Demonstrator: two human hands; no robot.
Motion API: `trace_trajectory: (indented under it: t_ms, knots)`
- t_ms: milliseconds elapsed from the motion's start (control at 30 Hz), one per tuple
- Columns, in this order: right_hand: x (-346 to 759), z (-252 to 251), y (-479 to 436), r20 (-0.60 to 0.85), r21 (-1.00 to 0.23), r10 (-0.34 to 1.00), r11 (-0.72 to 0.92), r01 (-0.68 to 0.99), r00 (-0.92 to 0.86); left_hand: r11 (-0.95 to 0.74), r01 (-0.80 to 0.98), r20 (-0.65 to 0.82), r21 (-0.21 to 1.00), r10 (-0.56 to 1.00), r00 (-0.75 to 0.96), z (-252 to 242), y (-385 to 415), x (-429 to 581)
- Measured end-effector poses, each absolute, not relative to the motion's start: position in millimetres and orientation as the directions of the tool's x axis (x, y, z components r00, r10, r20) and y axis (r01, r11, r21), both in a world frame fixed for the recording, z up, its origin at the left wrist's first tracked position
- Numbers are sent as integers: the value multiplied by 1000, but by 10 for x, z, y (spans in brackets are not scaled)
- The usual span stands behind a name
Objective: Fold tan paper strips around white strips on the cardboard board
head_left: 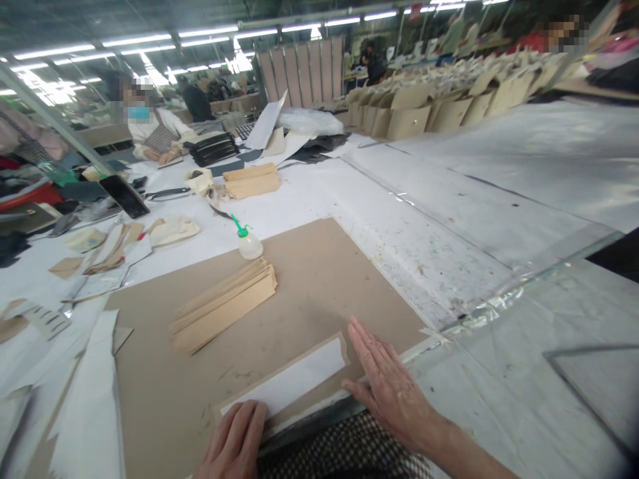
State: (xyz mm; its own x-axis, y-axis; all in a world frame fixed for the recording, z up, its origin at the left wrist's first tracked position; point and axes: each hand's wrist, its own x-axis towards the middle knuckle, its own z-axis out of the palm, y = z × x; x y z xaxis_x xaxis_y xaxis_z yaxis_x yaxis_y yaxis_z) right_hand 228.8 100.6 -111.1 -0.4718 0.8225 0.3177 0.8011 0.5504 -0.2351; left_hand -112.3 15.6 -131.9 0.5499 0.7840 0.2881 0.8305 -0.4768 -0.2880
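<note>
A white strip [294, 376] lies on a slightly larger tan strip [343, 342] near the front edge of a brown board [319, 279]. My left hand [234, 436] rests its slightly bent fingers on the white strip's near left end; its thumb is hidden. Beyond the strip's right end, my right hand [384, 379] is held with fingers stretched out and thumb apart, gripping nothing. Farther back on the board lies a fanned stack of tan strips [227, 303]. Behind that stack stands a clear squeeze bottle [249, 245] with a green spout.
White sheets [92, 406] lie at the left, with cut scraps [114, 249] behind them. A phone [124, 196] leans beside a post. More tan strips [252, 181] lie farther back. Beige bags [409, 110] line the far right. A masked person [154, 130] works across the table.
</note>
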Motion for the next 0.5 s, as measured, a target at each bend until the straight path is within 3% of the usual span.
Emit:
trace_trajectory:
  t_ms: [67, 233, 400, 500]
  knots:
    - [2376, -1111, 1055, 307, -255, 856, 495, 831, -416, -482, 822, 283, -305, 778, 561, -1287, 172, -1149]
    - [2569, -1069, 1188, 268, -255, 817, 571, 781, -510, -450, 862, 280, -233, 818, 503, -1115, 267, -954]
    - [2530, -1021, 1282, 260, -267, 783, 620, 738, -565, -478, 871, 352, 117, 840, 413, -984, 538, -225]
    - [2522, -1010, 1346, 253, -258, 774, 632, 731, -580, -484, 838, 382, 252, 846, 373, -994, 685, 127]
